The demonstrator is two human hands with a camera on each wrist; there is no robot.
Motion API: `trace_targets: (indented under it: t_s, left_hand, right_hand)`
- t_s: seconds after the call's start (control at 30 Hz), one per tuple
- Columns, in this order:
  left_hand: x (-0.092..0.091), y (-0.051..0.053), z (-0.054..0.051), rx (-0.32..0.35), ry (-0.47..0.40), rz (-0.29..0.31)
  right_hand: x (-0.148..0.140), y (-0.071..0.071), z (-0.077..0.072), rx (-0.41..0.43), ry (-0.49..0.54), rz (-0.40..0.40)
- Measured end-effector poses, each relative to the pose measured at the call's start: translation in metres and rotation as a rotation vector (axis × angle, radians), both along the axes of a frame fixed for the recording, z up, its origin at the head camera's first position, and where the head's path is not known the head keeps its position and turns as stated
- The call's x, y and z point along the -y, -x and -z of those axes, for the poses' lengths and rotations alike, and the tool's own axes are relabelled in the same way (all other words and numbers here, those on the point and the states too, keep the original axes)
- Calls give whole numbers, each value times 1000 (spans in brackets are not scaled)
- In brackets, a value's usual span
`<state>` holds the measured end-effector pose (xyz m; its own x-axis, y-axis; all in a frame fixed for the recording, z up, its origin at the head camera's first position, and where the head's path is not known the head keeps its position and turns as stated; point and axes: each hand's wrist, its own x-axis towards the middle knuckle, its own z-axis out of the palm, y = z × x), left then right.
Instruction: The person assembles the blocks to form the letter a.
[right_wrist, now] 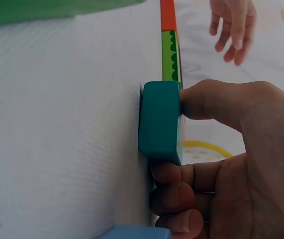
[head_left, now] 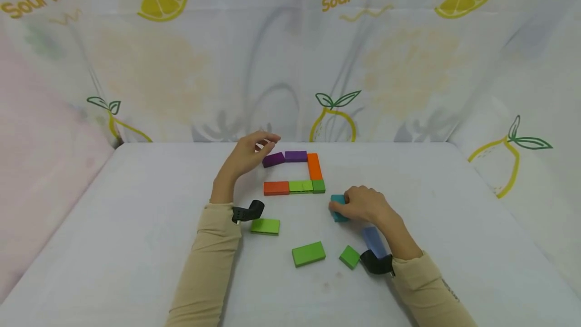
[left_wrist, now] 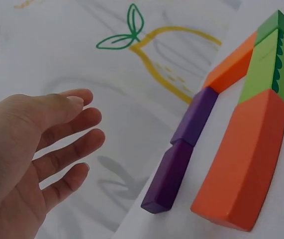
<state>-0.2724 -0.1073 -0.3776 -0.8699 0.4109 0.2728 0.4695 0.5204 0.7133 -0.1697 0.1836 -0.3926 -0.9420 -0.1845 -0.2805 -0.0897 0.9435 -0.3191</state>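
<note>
The right hand (head_left: 366,205) pinches a teal block (right_wrist: 159,119) between thumb and curled fingers, low at the table. Up and to the left of it, the left hand (head_left: 248,153) hovers beside a dark purple block (left_wrist: 167,178), its fingers loosely bent and holding nothing. A second purple block (left_wrist: 195,115) touches the dark one at an angle. An orange block (head_left: 314,166) runs down from there to a small green block (head_left: 318,186), a light green block (head_left: 301,186) and a red-orange block (head_left: 276,188) in a row. The left side between the rows is open.
Nearer the front lie a light green block (head_left: 265,226), a green block (head_left: 308,254) and a small green block (head_left: 349,257). A blue block (head_left: 374,241) lies under the right wrist. Printed cloth (head_left: 281,54) hangs behind the white table (head_left: 136,241).
</note>
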Motion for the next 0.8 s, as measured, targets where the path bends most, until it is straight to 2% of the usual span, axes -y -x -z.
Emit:
trace_targets:
  t_s: [0.23, 0.43, 0.53, 0.67, 0.8]
  left_hand:
    - [-6, -7, -16, -7, 61, 69]
    - [-9, -14, -26, 21, 131, 122]
    - [-9, -16, -24, 40, 150, 134]
    - [-5, -18, -14, 74, 182, 151]
    - [4, -20, -5, 73, 222, 168]
  right_hand:
    - [2, 1, 0, -12, 10, -8]
    - [5, 5, 1, -16, 17, -9]
    - [6, 6, 1, -15, 21, -2]
    - [5, 6, 3, -4, 22, 0]
    - [3, 6, 5, -6, 29, 3]
